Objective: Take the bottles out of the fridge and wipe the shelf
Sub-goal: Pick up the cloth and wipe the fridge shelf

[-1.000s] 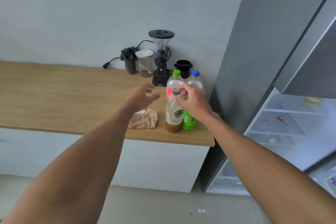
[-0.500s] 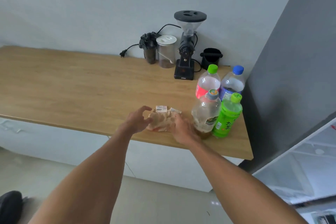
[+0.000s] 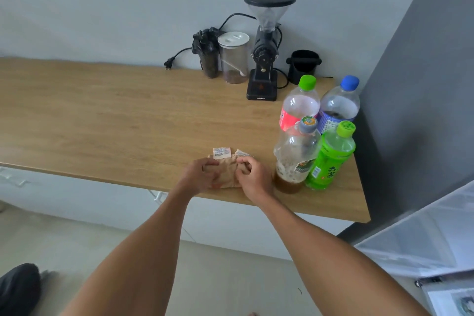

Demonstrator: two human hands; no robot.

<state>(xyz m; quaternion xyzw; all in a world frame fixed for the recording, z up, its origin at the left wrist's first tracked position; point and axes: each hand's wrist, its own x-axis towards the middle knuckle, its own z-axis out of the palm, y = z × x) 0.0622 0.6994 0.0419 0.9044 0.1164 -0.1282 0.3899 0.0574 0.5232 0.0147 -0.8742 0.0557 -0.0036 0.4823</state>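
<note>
While both hands close on the cloth (image 3: 225, 174) at the near edge of the counter (image 3: 102, 115), the wiping part of the task looks about to begin. The left hand (image 3: 198, 176) pinches the cloth's left side and the right hand (image 3: 252, 177) has its fingers curled into the right side, so the brown fabric is bunched between them, probably to gather or unfold it before carrying it to the fridge (image 3: 423, 246). White tags show at the cloth's far edge, just beyond the fingers.

Just right of the right hand stands the brown-drink bottle (image 3: 295, 159), with the green bottle (image 3: 331, 159) touching it on its right. Beyond those two stand the pink bottle (image 3: 297, 108) and the blue-capped bottle (image 3: 338, 108). All four are upright and packed close, likely parked there to clear the shelf, which is not clearly in view.

Farther back, against the wall, sit a grinder (image 3: 265, 46), a jar (image 3: 233, 58) and a black cup (image 3: 304, 65).
</note>
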